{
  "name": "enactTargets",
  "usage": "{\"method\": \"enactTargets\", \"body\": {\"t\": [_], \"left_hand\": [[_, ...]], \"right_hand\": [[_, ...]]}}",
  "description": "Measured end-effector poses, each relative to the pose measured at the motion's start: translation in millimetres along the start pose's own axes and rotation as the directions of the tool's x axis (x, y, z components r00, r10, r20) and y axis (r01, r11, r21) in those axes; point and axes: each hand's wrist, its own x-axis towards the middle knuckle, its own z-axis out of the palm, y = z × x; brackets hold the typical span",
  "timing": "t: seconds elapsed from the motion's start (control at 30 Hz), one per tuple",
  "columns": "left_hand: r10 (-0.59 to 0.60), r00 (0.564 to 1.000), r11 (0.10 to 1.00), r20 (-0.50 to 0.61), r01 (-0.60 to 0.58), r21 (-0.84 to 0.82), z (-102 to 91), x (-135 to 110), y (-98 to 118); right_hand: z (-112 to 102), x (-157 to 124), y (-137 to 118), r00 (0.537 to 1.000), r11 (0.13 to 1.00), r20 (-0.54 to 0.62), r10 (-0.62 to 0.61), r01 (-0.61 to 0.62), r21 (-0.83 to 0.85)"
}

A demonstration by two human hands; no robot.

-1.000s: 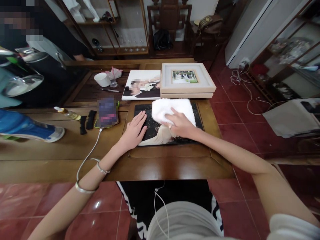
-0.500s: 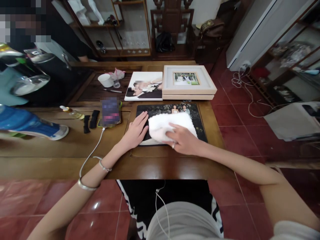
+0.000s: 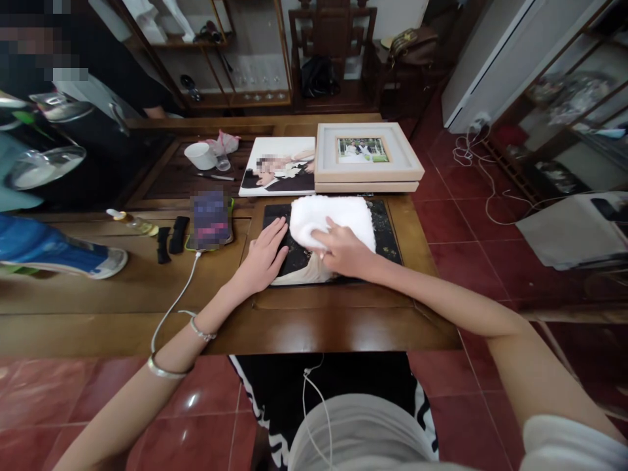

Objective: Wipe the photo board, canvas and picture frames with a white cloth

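A dark photo panel (image 3: 387, 226) lies flat on the wooden table in front of me. Over its upper middle is a fluffy white cloth (image 3: 338, 212), which hides much of the picture; a pale dress shows below it. My right hand (image 3: 346, 250) grips the cloth's near edge, fingers bent into it. My left hand (image 3: 262, 258) lies flat with fingers spread on the panel's left edge, holding nothing.
Behind the panel are a white photo print (image 3: 279, 167) and light wooden picture frames (image 3: 370, 176), stacked. Leftward are a phone (image 3: 210, 219) on a white cable, black strips (image 3: 177, 235), a dropper bottle (image 3: 135, 222), a blue bottle (image 3: 53, 248) and a white cup (image 3: 200, 156). Someone stands at far left.
My right hand has pushed the cloth away from me, up the panel. It now covers the couple in the picture and uncovers the dress. My left hand stays on the edge.
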Motion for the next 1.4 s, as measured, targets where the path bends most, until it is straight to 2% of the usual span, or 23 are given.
{"method": "enactTargets", "body": {"t": [0.1, 0.2, 0.27, 0.33, 0.43, 0.57, 0.7, 0.77, 0.83, 0.9, 0.97, 1.03, 1.1, 1.13, 1.2, 1.27, 1.33, 1.4], "left_hand": [[-0.005, 1.000, 1.000, 0.009, 0.005, -0.002, 0.3, 0, 0], [0.013, 1.000, 1.000, 0.014, -0.013, -0.009, 0.1, 0, -1], [0.016, 1.000, 1.000, 0.012, -0.016, -0.011, -0.3, -1, -1], [0.017, 1.000, 1.000, 0.014, -0.017, -0.011, -0.8, -1, -1], [0.015, 1.000, 1.000, 0.022, -0.015, -0.008, -1.3, 0, 0], [-0.001, 1.000, 1.000, 0.016, 0.001, -0.001, -0.8, 1, 1], [-0.016, 1.000, 0.999, 0.003, 0.016, -0.034, 0.7, 1, 1], [-0.033, 0.999, 0.996, -0.025, 0.031, -0.084, 1.3, 0, 1], [-0.028, 0.996, 0.990, -0.088, 0.015, -0.143, 1.4, -1, 1], [-0.006, 0.984, 0.982, -0.179, -0.028, -0.187, 0.9, -2, 1], [0.012, 0.969, 0.975, -0.247, -0.067, -0.213, 0.3, -4, 1], [0.014, 0.963, 0.969, -0.270, -0.079, -0.232, -0.1, -5, 1], [0.019, 0.968, 0.966, -0.249, -0.082, -0.246, 0.0, -6, 1], [0.023, 0.973, 0.966, -0.228, -0.081, -0.247, 0.4, -6, 0], [0.030, 0.984, 0.971, -0.174, -0.070, -0.229, 1.6, -6, -1], [0.032, 0.991, 0.981, -0.128, -0.055, -0.187, 3.6, -5, -2], [0.034, 0.993, 0.987, -0.111, -0.051, -0.150, 5.7, -3, -3], [0.044, 0.993, 0.989, -0.112, -0.059, -0.137, 7.2, -2, -4]], "right_hand": [[3, -39, -27, 0.987, 0.987, -0.003, -0.160, 0.160, 0.028], [3, -69, -45, 0.953, 0.952, 0.030, -0.303, 0.301, 0.046], [2, -78, -47, 0.928, 0.929, 0.061, -0.368, 0.364, 0.066], [1, -76, -41, 0.924, 0.925, 0.060, -0.379, 0.375, 0.068], [-2, -58, -23, 0.957, 0.958, 0.040, -0.287, 0.286, 0.023], [-9, -21, 11, 0.999, 0.997, 0.015, -0.045, 0.046, -0.056], [-12, 12, 28, 0.982, 0.984, -0.087, 0.165, -0.170, -0.054], [-9, 21, 23, 0.981, 0.983, -0.099, 0.170, -0.175, -0.053], [-3, 22, 11, 0.996, 0.997, -0.059, 0.063, -0.066, -0.050], [3, 15, -5, 0.992, 0.992, 0.005, -0.123, 0.123, -0.021], [8, 2, -20, 0.952, 0.954, 0.066, -0.299, 0.298, 0.025], [8, -14, -30, 0.898, 0.905, 0.111, -0.425, 0.419, 0.075], [2, -29, -34, 0.851, 0.864, 0.156, -0.502, 0.487, 0.125], [-3, -36, -33, 0.843, 0.861, 0.182, -0.507, 0.487, 0.146], [-14, -47, -29, 0.873, 0.901, 0.228, -0.431, 0.401, 0.167], [-24, -52, -20, 0.931, 0.954, 0.227, -0.285, 0.253, 0.158], [-30, -51, -8, 0.974, 0.983, 0.169, -0.147, 0.125, 0.135], [-30, -44, 5, 0.997, 0.992, 0.079, -0.027, 0.017, 0.122]]}}
